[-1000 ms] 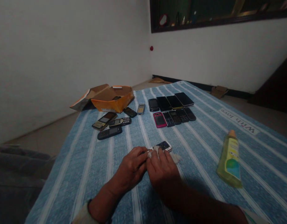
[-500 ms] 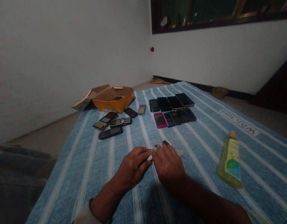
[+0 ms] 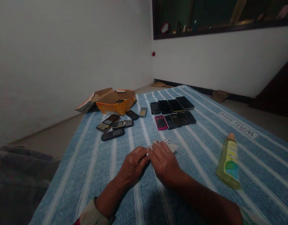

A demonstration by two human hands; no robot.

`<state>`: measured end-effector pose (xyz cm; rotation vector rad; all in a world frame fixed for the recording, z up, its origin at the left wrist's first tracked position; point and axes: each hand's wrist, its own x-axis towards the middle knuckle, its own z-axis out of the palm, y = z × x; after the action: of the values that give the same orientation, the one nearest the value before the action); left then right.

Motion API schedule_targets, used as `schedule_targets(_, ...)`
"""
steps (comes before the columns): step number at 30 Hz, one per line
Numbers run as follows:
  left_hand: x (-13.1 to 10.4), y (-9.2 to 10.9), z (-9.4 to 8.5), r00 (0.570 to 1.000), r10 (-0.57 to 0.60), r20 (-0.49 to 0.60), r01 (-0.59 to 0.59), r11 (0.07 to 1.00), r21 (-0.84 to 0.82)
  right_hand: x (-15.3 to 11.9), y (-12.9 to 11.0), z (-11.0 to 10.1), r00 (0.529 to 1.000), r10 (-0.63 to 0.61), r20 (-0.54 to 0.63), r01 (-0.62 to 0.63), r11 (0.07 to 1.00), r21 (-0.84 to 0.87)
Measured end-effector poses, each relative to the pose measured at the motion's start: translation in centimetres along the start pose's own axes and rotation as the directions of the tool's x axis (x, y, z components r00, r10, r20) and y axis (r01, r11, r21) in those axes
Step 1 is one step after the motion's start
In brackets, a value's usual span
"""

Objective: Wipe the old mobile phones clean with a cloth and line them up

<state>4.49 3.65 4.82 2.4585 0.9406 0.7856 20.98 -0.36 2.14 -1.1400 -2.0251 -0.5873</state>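
My left hand [image 3: 134, 162] is closed on the near left end of a mobile phone [image 3: 166, 141]. Most of that phone is hidden; only a pale, shiny strip of it shows past my right fingertips. Pressed over it is my right hand [image 3: 164, 161], its bent fingers closed on a thin white wipe [image 3: 173, 147] that sticks out to the right. Both hands meet just above the striped cloth. Beyond them lie a pink-framed phone [image 3: 161, 122] and a dark keypad phone [image 3: 113, 134].
An open orange cardboard box [image 3: 117, 107] stands at the far left, several loose phones before it. Two rows of phones, including a black touchscreen phone [image 3: 165, 107], lie at centre right. A bottle of yellow-green liquid [image 3: 228, 164] stands on the blue striped cloth [image 3: 197, 187] at right.
The phone in my hands has turned: its dark face showed before, a shiny strip shows now. My right hand and the wipe have shifted slightly left. The whole view has tilted a little.
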Motion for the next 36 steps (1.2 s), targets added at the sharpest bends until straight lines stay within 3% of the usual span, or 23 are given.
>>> schedule_targets(3, 0.1, 0.0, 0.1, 1.0, -0.009, -0.017, 0.009, 1.0, 0.005, 0.1, 0.3, 0.1, 1.0, 0.017, 0.02, -0.017, 1.0, 0.016)
schedule_targets(10, 0.2, 0.2, -0.3, 0.999, -0.052, 0.008, 0.052, 0.999, 0.016, -0.2, 4.6, 0.1, 0.972, 0.221, 0.085, -0.216, 0.974, -0.062)
schedule_targets(12, 0.2, 0.2, -0.3, 0.999, -0.05, 0.005, 0.05, 0.999, 0.002, -0.2, 4.3, 0.3, 0.974, 0.21, 0.079, -0.207, 0.977, -0.05)
schedule_targets(17, 0.2, 0.1, -0.1, 0.998, -0.054, -0.024, 0.054, 0.999, -0.009, 0.2, 1.4, 0.6, 0.999, 0.05, 0.018, -0.051, 0.999, 0.019)
schedule_targets(19, 0.3, -0.1, -0.1, 0.998, -0.059, -0.025, 0.058, 0.998, -0.011, 0.4, 1.1, 0.6, 0.998, 0.052, 0.03, -0.053, 0.998, 0.022)
schedule_targets(26, 1.2, -0.2, -0.9, 0.996, -0.084, 0.044, 0.085, 0.996, -0.023, 0.7, 4.3, 0.7, 0.955, 0.286, 0.079, -0.295, 0.943, 0.151)
schedule_targets(32, 2.7, 0.0, -1.8, 0.972, -0.155, 0.176, 0.168, 0.984, -0.062, 0.7, 5.5, 1.5, 0.882, 0.469, 0.04, -0.448, 0.813, 0.372)
schedule_targets(36, 4.4, 0.2, -1.4, 0.953, -0.184, 0.239, 0.209, 0.974, -0.084, 0.7, 5.8, 1.8, 0.838, 0.544, 0.028, -0.489, 0.728, 0.481)
